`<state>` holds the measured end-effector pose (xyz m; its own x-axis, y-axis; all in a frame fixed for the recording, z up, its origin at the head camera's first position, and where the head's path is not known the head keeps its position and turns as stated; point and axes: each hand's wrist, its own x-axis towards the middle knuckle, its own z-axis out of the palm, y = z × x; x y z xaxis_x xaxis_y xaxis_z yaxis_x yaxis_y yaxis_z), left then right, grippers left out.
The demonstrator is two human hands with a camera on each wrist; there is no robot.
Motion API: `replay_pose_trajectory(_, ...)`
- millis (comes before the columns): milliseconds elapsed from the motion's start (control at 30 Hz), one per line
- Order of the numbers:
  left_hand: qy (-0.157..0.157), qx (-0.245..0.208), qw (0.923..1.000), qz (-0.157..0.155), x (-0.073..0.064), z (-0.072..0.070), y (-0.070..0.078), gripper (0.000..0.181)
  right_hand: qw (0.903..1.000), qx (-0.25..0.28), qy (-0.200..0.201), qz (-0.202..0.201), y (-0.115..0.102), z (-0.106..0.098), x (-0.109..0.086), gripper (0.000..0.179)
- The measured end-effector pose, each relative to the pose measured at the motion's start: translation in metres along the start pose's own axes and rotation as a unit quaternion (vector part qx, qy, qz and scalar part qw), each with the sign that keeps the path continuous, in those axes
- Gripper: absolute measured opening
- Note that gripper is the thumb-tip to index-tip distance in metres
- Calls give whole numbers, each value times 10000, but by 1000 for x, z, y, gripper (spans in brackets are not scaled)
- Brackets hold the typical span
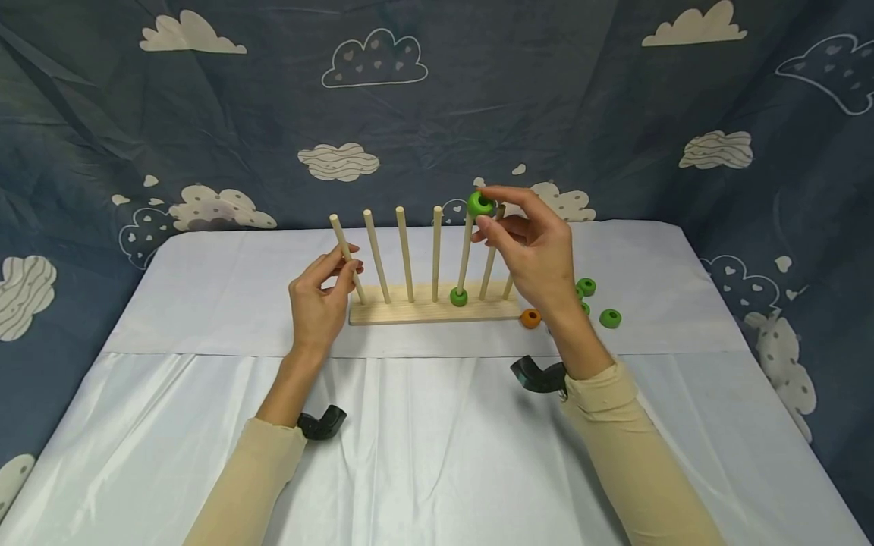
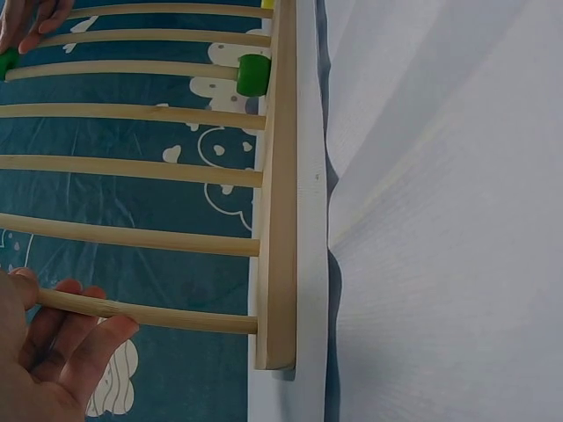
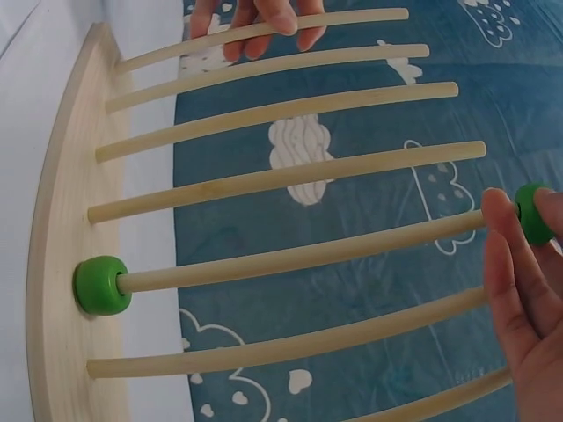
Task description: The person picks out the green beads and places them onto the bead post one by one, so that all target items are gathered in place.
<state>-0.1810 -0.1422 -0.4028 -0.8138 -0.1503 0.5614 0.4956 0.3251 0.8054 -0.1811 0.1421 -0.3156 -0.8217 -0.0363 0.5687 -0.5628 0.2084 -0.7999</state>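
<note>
A cloud-print backdrop (image 1: 478,98) hangs behind the white-covered table (image 1: 410,425), where a seven-peg wooden rack (image 1: 410,314) stands. The right hand (image 1: 542,250) pinches a green bead (image 1: 474,207) at the tip of the fifth peg from the left; whether it is threaded, I cannot tell. The left hand (image 1: 319,299) grips the leftmost peg (image 2: 185,318) between thumb and fingers. Another green bead (image 1: 458,299) sits around the fifth peg's foot. Loose green beads (image 1: 606,324) and an orange bead (image 1: 526,321) lie near the rack's right end.
</note>
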Motion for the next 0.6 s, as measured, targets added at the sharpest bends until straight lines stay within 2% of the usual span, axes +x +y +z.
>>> replay_pose_trajectory(600, 21, 11, 10000, 59, 1, 1, -1, 20, 9999, -101, 69, -21, -1, 7, 2, 38)
